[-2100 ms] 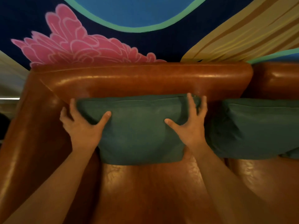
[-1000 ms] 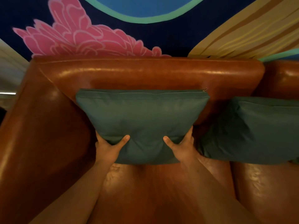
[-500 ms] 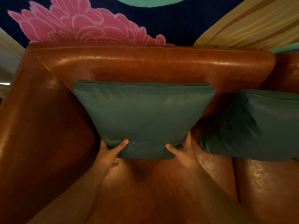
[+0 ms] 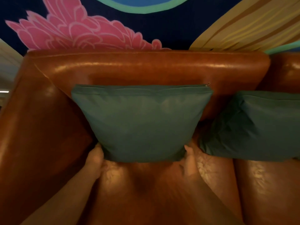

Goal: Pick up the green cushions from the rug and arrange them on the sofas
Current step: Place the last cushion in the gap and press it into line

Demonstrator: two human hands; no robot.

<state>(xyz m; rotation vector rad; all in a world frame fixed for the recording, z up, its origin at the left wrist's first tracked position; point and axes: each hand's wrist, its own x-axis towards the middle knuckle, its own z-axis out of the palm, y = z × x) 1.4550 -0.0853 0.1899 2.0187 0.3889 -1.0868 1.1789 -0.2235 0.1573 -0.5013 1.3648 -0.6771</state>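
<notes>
A green cushion (image 4: pixel 142 122) stands upright on the brown leather sofa (image 4: pixel 146 67), leaning on its backrest, zip edge on top. My left hand (image 4: pixel 95 157) is at its lower left corner and my right hand (image 4: pixel 189 157) at its lower right corner. Both touch the cushion's bottom edge; both are blurred, and their fingertips are hidden behind the cushion. No thumb lies on its front face. A second green cushion (image 4: pixel 258 127) leans on the backrest to the right, close beside the first.
The sofa's left armrest (image 4: pixel 32 127) rises right beside the cushion. The seat (image 4: pixel 146 192) stretches toward me between my forearms. A painted wall with a pink flower (image 4: pixel 78 31) stands behind the sofa.
My hands slid from the cushion's top corners down to its bottom corners. Since half a second ago my thumbs have come off the front face, and the view has tilted up slightly.
</notes>
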